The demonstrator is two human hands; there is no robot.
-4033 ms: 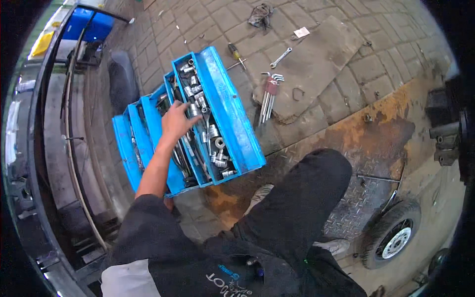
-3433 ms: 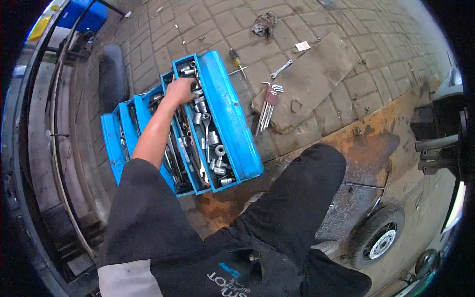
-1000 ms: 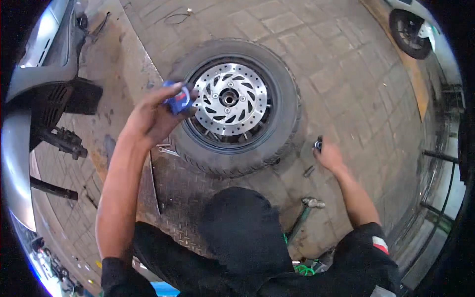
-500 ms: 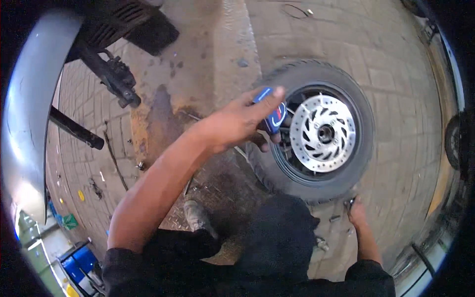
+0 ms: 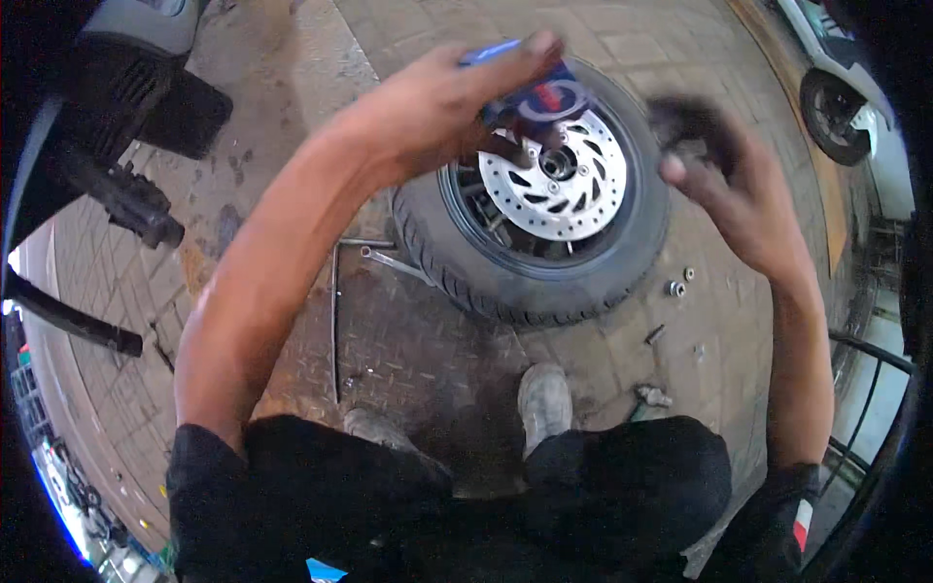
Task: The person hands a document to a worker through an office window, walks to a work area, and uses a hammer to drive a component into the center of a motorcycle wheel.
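My left hand grips a small blue package with a red and white emblem, held over the upper part of a wheel lying flat with its silver brake disc upward. My right hand is raised just right of the wheel, its fingers bent and smeared by motion; I cannot tell what, if anything, they hold. Two small metal cylindrical parts lie on the paving below it, near a short pin. A wrench lies beside the tyre's left side.
A vehicle's dark fork and bodywork jut in at left. An L-shaped bar rests on a metal floor plate. A hammer lies near my right knee. A scooter stands at upper right, a black rail below it.
My right hand has risen from beside the floor to above the wheel's right edge, uncovering small metal parts on the paving. My left hand, still gripping the blue package, has moved higher in the picture.
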